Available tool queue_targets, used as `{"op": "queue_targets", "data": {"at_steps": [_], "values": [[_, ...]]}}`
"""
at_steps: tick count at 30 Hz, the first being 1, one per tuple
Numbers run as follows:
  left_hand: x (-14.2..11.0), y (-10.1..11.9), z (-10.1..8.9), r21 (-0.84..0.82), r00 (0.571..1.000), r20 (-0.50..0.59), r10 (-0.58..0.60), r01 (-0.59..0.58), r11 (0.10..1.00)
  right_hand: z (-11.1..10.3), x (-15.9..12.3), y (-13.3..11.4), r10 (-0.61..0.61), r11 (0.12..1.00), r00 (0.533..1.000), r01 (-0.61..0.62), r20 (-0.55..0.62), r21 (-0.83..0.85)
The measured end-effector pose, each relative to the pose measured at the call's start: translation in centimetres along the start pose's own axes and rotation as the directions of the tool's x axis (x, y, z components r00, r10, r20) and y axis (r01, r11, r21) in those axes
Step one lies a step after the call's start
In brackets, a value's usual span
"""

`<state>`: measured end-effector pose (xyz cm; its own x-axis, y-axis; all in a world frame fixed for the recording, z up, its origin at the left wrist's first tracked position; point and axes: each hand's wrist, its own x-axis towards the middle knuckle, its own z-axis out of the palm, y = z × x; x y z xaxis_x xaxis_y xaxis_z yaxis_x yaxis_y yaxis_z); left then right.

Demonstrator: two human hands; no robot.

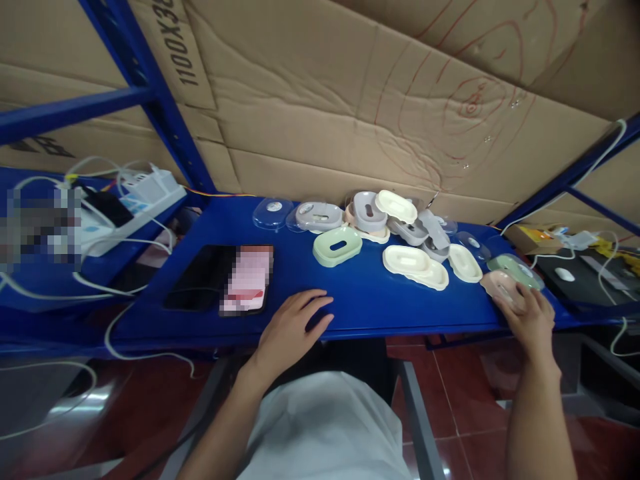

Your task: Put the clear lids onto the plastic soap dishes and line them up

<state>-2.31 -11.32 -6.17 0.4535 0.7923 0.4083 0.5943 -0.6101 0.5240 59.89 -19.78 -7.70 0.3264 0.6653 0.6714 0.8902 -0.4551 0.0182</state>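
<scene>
Right hand [534, 317] grip pinches a pinkish-beige oval plastic dish [501, 285] by its right side, apparently leaving the rest exposed, at the blue bench's [365, 308] right end; left hand [294, 325] fingers spread, holding nothing.

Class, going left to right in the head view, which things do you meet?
White power strip, phone, light-green slotted dish, two overlapping cream trays, single cream tray, pinkish dish in the right hand, white mouse.

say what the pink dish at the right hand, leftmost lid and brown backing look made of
Pink dish: probably plastic, smooth with a soft sheen. Lid: likely thin plastic, glossy, blue showing through. Backing: seemingly cardboard, matte, brown, creased, with printed lettering.
</scene>
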Motion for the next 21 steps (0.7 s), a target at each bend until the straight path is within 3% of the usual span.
{"op": "queue_targets", "data": {"at_steps": [9, 14, 17, 19, 21], "values": [[0.6, 0.3, -0.4, 0.006, 1.0, -0.014, 0.028, -0.028, 1.0, 3.0, 3.1, -0.4, 0.132, 0.981, 0.99, -0.139, 0.054, 0.137], [4.6, 0.6, -0.6, 0.097, 0.998, -0.044, 0.049, -0.045, 0.994, 3.1, 4.6, -1.7, 0.081, 0.975, 0.995, -0.091, 0.057, 0.201], [7.1, 0.2, 0.0, 0.168, 0.999, 0.008, 0.037, -0.038, 0.985, 2.9, 5.0, -2.3, 0.075, 0.965, 0.995, -0.088, 0.062, 0.248], [7.8, -0.2, 0.4, 0.203, 0.998, 0.052, 0.03, -0.04, 0.978, 2.8, 5.1, -2.3, 0.073, 0.962, 0.997, -0.078, 0.028, 0.261], [7.5, -0.5, 0.5, 0.225, 0.998, 0.058, 0.035, -0.047, 0.973, 2.6, 5.0, -2.2, 0.073, 0.964, 0.994, -0.05, -0.08, 0.263]]}}
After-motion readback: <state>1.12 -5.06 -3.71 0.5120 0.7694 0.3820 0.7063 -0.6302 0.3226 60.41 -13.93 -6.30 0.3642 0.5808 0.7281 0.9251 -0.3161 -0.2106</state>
